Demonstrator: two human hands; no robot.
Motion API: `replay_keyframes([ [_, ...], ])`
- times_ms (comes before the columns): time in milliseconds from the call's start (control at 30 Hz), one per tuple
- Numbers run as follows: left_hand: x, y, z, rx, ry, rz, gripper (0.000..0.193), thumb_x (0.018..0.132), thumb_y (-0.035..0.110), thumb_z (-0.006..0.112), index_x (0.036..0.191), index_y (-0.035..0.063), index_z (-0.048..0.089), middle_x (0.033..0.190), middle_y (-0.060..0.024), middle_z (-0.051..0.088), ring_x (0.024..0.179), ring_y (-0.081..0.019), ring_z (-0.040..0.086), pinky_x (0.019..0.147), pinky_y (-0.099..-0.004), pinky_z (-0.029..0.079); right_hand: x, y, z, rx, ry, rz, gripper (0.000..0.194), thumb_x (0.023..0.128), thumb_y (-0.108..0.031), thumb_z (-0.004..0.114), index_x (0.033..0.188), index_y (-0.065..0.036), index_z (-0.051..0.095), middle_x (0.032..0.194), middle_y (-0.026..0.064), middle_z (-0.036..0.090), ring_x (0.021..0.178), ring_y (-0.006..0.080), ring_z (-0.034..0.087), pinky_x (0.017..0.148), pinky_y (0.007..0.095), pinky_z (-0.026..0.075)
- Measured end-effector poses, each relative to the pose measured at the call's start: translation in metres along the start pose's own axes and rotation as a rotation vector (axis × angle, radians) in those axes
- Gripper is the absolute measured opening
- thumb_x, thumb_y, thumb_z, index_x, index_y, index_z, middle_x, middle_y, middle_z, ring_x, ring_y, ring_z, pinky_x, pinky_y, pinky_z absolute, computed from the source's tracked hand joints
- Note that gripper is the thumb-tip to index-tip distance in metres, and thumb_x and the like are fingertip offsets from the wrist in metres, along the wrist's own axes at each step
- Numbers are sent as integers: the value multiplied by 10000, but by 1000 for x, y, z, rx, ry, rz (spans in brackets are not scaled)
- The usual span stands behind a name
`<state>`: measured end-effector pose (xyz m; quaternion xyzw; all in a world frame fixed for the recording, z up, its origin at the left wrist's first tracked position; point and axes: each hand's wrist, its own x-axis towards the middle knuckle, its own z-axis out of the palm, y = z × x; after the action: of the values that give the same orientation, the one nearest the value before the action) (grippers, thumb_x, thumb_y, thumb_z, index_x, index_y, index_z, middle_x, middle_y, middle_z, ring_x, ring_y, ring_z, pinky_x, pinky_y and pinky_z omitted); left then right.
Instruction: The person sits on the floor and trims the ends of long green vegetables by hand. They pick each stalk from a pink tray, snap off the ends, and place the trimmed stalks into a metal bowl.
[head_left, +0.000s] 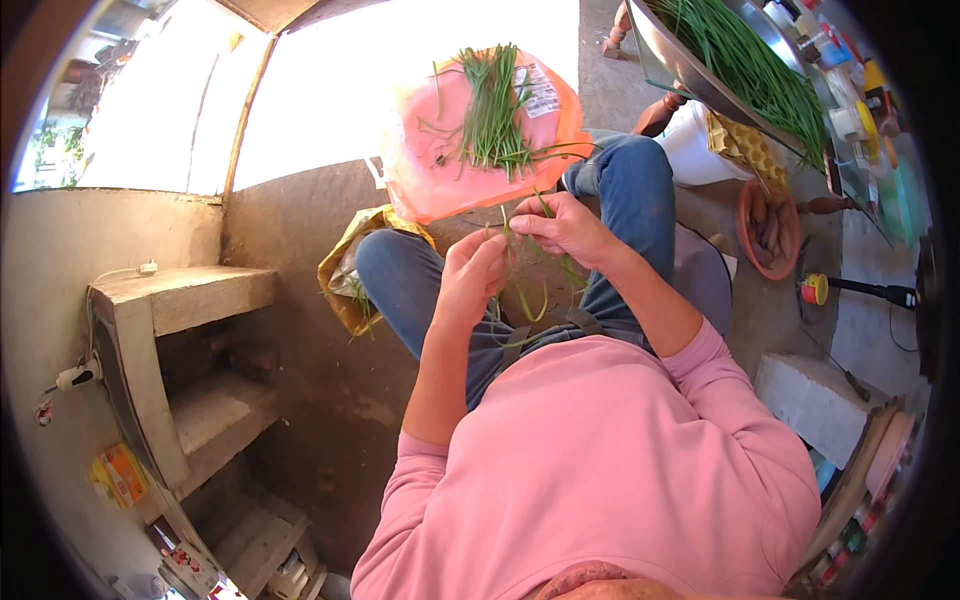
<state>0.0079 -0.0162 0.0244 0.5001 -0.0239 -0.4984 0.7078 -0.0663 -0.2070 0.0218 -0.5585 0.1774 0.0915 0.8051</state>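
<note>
My left hand (474, 274) pinches a few thin green chive-like stalks (533, 307) between thumb and fingertips above my lap. Close beside it, my right hand (566, 231) grips more of these leaves, its fingertips almost meeting the left ones. Loose blades dangle below both hands. Beyond them lies a thick bunch of the same greens (491, 120) on a pink plastic bag (412, 176), with a few stray stalks around it. The bag bears a printed label. What supports the bag is hidden.
A metal basin of long greens (750, 82) stands on a glass-topped table at upper right. Beneath are a white bucket (686, 146), egg cartons (750, 154) and a red basket of tubers (769, 229). An open sack (345, 274) is by my left knee; concrete shelves (214, 300) stand left.
</note>
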Motion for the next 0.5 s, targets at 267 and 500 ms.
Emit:
replay_keyframes([
  [267,3,-8,-7,-425,-149,-200,173,985,238,564,993,69,604,718,34,508,560,-38,380,420,-208,264,1,-1,-1,19,-31,50,189,917,-227,671,810,-76,634,643,-61,508,464,13,365,416,211,253],
  [500,-1,-4,1,-288,-70,-197,199,1016,225,526,1030,48,616,659,54,455,478,-16,305,396,-182,253,-2,-3,6,154,-38,120,200,943,-255,671,845,-83,644,677,-65,529,478,-2,346,414,197,238],
])
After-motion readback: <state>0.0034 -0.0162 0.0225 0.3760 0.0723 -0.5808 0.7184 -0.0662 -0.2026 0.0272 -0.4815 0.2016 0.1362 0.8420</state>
